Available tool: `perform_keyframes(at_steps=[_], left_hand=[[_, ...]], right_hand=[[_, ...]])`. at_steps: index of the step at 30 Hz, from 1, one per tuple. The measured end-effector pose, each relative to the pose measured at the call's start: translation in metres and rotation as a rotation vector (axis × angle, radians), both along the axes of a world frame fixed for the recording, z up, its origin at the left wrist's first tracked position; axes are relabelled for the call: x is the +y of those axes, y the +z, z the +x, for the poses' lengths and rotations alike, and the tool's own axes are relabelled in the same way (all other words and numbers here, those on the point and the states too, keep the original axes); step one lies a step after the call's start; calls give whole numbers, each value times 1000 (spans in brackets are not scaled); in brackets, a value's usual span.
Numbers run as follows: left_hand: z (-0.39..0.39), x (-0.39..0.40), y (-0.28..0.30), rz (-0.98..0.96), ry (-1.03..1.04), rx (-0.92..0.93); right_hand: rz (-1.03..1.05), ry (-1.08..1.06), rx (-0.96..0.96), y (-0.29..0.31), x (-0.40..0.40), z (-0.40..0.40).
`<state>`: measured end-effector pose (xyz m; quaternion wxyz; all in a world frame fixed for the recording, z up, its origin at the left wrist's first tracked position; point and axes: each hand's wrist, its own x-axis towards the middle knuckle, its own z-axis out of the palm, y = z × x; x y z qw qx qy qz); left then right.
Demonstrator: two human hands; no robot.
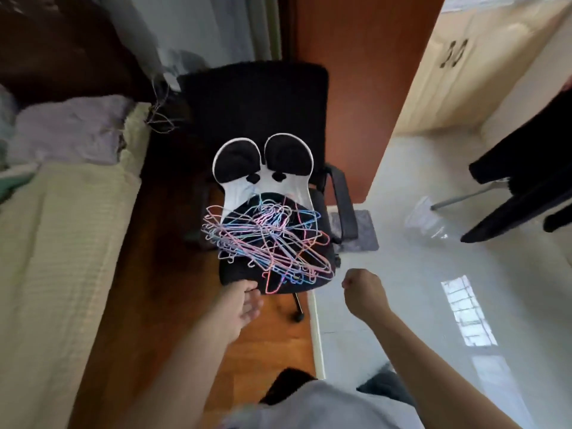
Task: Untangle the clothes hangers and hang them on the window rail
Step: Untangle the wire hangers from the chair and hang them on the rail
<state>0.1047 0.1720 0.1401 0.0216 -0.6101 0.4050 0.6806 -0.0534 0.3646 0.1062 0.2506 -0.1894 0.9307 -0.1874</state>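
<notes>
A tangled heap of thin wire clothes hangers, pink, blue and purple, lies on the seat of a black office chair. Some hangers stick out past the seat's left and front edges. My left hand reaches to the seat's front edge just below the heap, fingers loosely together, holding nothing that I can see. My right hand hovers right of the seat's front corner, curled into a fist with nothing visible in it. No window rail is in view.
A black-and-white lumbar cushion leans against the chair back. A bed with pale green bedding runs along the left. A wooden door stands behind the chair. A clear plastic bag and a dark stand are on the white floor at right.
</notes>
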Motion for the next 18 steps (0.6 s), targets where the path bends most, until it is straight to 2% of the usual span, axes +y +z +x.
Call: perform_keyframes(at_steps=[7, 12, 18], left_hand=[[9, -46, -44, 6, 30, -118], [-29, -69, -70, -57, -60, -204], [-77, -90, -95, -179, -278, -299]], right_hand=[[74, -17, -122, -25, -60, -17], [126, -3, -171, -50, -90, -64], [145, 16, -143, -76, -133, -122]])
